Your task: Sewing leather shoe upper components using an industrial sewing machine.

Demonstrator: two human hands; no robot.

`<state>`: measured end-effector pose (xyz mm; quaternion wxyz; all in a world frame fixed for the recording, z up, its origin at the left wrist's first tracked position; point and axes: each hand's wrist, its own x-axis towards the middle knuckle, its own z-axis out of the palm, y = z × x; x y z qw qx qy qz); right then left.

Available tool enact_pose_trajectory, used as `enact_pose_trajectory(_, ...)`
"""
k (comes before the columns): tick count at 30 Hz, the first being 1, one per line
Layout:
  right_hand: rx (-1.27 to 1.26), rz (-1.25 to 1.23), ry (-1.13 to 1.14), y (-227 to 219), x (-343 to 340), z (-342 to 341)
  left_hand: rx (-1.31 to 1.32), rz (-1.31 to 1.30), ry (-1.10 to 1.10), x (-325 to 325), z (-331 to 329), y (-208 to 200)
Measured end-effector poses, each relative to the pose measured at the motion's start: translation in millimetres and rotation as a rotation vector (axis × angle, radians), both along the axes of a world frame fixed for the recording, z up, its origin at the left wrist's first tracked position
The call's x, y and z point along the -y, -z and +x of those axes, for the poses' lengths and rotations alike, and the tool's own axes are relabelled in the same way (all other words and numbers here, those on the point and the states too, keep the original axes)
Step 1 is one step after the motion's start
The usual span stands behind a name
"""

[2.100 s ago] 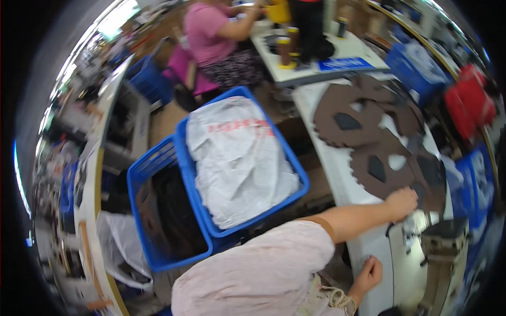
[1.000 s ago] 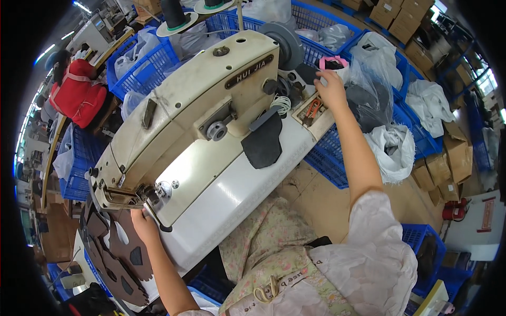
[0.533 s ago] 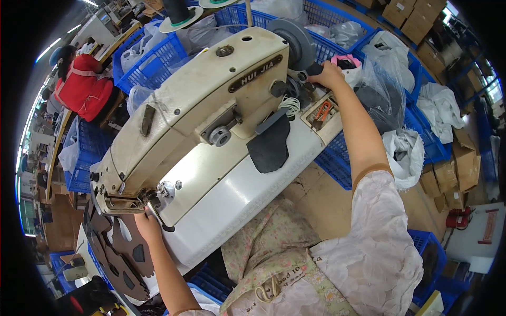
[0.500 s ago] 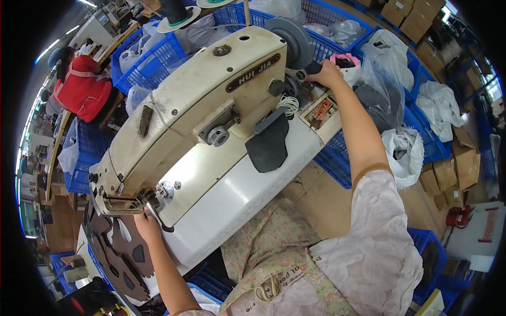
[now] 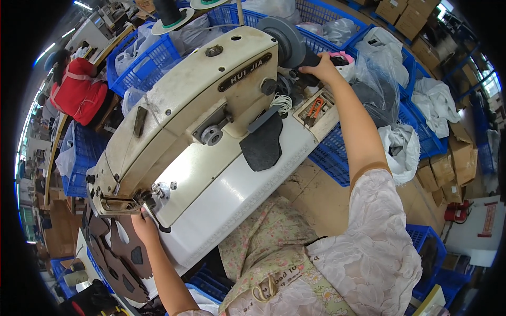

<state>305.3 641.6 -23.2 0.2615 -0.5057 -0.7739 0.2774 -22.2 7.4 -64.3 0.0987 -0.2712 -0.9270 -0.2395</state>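
A cream industrial sewing machine (image 5: 174,116) with a long arm stands slantwise before me on a white table (image 5: 226,205). My left hand (image 5: 144,227) is up against the needle end, beside the presser area (image 5: 146,199); its fingertips are hidden under the machine head. Brown cut pieces with holes (image 5: 124,253) lie beside that hand. Behind the grey handwheel (image 5: 287,42), my right hand (image 5: 322,69) closes thumb and fingers round a dark piece (image 5: 310,61), whose kind I cannot make out. A black flat piece (image 5: 263,147) rests on the machine bed.
An open compartment with orange-handled snips (image 5: 316,108) sits at the table's right end. Blue crates (image 5: 139,60) holding plastic bags surround the machine. White sacks (image 5: 399,147) and cardboard boxes (image 5: 458,158) stand right. A person in red (image 5: 81,92) sits far left.
The whole view has shifted slightly. At the handwheel, my right hand's thumb and the dark piece show at a slightly different angle. My left hand stays at the needle end.
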Motion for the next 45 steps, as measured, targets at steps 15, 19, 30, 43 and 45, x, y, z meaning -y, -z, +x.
enact_pose_trajectory(15, -0.786, -0.025, -0.182, -74.8, 167.8, 67.4, -0.355, 0.426, -0.433, 56.9, -54.3, -163.1)
enact_pose_trajectory(19, -0.642, -0.224, -0.793, -127.1, 351.2, -8.0, -0.356, 0.646, -0.467, 88.3, -5.0, -186.3)
enact_pose_trajectory(30, -0.918, -0.104, -1.525, -149.0, 603.3, -166.5, -0.272, 1.035, -0.397, 78.8, 181.3, -174.9)
enact_pose_trajectory(43, -0.099, -0.160, -1.686, -118.1, 472.1, -66.1, -0.380, 0.339, 0.685, 109.6, 278.5, -151.0)
enact_pose_trajectory(45, 0.187, -0.226, -1.652, -96.5, 444.6, -52.5, -0.482, 0.475, 0.566, 114.5, 271.3, -148.4)
